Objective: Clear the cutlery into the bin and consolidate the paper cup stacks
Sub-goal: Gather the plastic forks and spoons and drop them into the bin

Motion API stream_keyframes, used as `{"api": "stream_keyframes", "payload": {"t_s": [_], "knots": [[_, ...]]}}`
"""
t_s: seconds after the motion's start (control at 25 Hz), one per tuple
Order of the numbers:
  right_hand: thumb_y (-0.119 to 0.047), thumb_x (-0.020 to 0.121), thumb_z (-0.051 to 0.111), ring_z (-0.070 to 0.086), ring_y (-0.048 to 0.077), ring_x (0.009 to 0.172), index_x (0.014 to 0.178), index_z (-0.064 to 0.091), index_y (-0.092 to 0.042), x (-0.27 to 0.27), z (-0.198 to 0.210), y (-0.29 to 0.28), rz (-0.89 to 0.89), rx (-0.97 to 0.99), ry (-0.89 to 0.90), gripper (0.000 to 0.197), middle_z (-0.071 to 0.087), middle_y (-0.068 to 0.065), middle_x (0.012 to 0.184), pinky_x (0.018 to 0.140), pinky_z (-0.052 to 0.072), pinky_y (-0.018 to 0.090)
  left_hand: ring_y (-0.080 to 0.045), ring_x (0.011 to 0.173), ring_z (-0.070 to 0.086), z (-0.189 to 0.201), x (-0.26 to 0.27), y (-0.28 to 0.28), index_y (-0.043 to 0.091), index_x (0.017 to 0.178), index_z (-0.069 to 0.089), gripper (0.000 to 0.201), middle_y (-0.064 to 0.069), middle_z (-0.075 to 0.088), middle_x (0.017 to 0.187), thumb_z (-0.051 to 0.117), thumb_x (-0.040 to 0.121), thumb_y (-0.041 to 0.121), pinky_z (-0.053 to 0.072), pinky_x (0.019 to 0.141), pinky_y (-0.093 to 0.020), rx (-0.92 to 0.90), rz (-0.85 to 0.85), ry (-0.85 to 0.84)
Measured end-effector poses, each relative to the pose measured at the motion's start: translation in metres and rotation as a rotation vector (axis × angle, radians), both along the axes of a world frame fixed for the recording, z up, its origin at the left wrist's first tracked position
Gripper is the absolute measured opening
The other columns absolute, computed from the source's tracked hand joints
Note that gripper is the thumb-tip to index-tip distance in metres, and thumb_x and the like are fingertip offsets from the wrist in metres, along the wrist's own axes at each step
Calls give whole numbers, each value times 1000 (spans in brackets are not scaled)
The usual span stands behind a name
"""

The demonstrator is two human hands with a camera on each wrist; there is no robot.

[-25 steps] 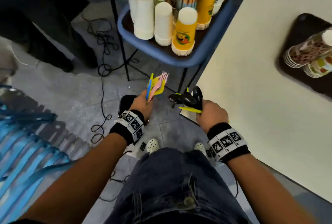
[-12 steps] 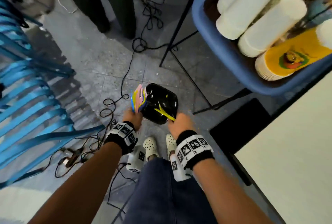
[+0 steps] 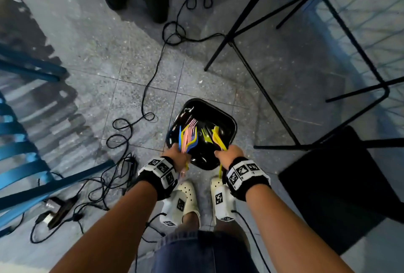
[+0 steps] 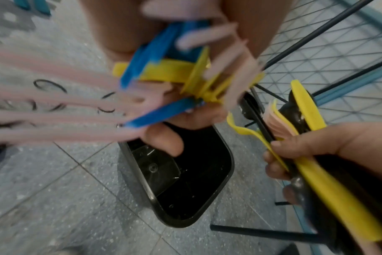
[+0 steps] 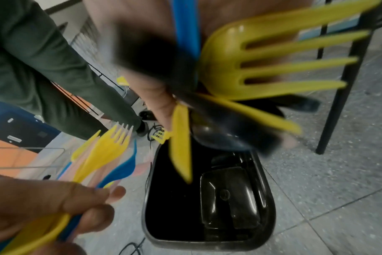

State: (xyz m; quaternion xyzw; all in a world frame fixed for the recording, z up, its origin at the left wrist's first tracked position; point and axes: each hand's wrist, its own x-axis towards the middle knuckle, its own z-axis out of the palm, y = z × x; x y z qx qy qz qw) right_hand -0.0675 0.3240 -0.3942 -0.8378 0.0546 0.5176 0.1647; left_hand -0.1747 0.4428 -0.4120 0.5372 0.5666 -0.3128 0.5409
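While both forearms reach down toward 12 o'clock, the left hand (image 3: 177,156) grips a fanned bundle of pink, blue and yellow plastic forks (image 3: 188,134), and the right hand (image 3: 229,155) clasps yellow and black plastic cutlery (image 3: 218,139), both over the glossy black square bin (image 3: 227,119) on the floor.

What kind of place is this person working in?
Probably a canteen or cafe set up for recording. A speckled tile floor, black metal furniture legs and a blue slatted chair suggest seating, while loose cables trail beside the black bin.
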Motion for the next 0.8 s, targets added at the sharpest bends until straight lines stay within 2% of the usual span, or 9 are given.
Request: {"api": "stream_keyframes", "payload": {"t_s": [0.12, 0.16, 0.28, 0.36, 0.44, 0.52, 0.56, 0.68, 0.8], "knots": [[-17, 86, 58, 55, 35, 114, 120, 53, 1, 5, -39, 10, 17, -34, 31, 39, 57, 21, 125, 91, 44, 32, -20, 48, 49, -20, 21, 3, 7, 86, 48, 7, -10, 47, 64, 45, 92, 7, 49, 64, -37, -191, 161, -8], [-17, 86, 59, 54, 35, 115, 121, 52, 1, 7, -49, 12, 23, -39, 45, 40, 56, 21, 126, 93, 44, 33, -18, 42, 43, -32, 25, 5, 6, 75, 45, 20, -8, 40, 61, 39, 94, 5, 44, 55, -33, -213, 197, 15], [-19, 85, 60, 55, 35, 114, 120, 52, 2, 11, -77, 20, 7, -38, 68, 41, 57, 21, 125, 92, 43, 32, -20, 47, 39, -62, 36, 8, 5, 61, 39, 36, -10, 36, 56, 33, 96, 1, 36, 49, -31, -264, 304, 28], [-27, 85, 61, 55, 34, 116, 122, 51, 1, 15, -91, 26, -43, -12, 71, 48, 56, 20, 127, 94, 42, 32, -21, 52, 53, -77, 44, 11, 5, 66, 47, 35, -12, 53, 52, 42, 97, 19, 48, 56, -28, -265, 406, -8], [-37, 83, 62, 50, 31, 123, 132, 44, -1, 20, -104, 32, -138, 37, 69, 63, 51, 18, 135, 101, 38, 31, -28, 90, 62, -92, 53, 13, 2, 97, 59, 52, -17, 70, 89, 31, 96, 46, 48, 87, -37, -361, 565, -119], [-37, 84, 60, 43, 30, 130, 138, 37, -3, 27, -110, 32, -157, 63, 52, 67, 44, 16, 142, 106, 33, 31, -32, 126, 45, -98, 59, 14, -1, 131, 44, 65, -18, 50, 135, 21, 96, 49, 36, 103, -41, -423, 610, -195], [-34, 86, 58, 42, 30, 131, 138, 37, -4, 30, -109, 28, -122, 60, 37, 63, 43, 16, 143, 107, 32, 31, -34, 130, 42, -96, 59, 12, -1, 135, 39, 60, -20, 44, 141, 26, 97, 44, 37, 102, -40, -372, 541, -162], [-23, 87, 58, 50, 30, 123, 125, 53, -5, 30, -90, 15, -43, 72, -79, 43, 55, 18, 132, 106, 37, 32, -21, 88, 63, -71, 46, 7, 7, 117, 55, 29, -22, 62, 111, 44, 95, 22, 44, 66, -28, -171, 336, -95], [-16, 86, 60, 59, 28, 111, 114, 60, -5, 22, -37, 3, -110, 120, -129, 31, 66, 17, 114, 97, 43, 29, 0, 34, 49, -32, 30, 6, 18, 80, 53, 14, 4, 58, 50, 49, 93, 12, 36, 36, -13, -75, 322, -119]]}}
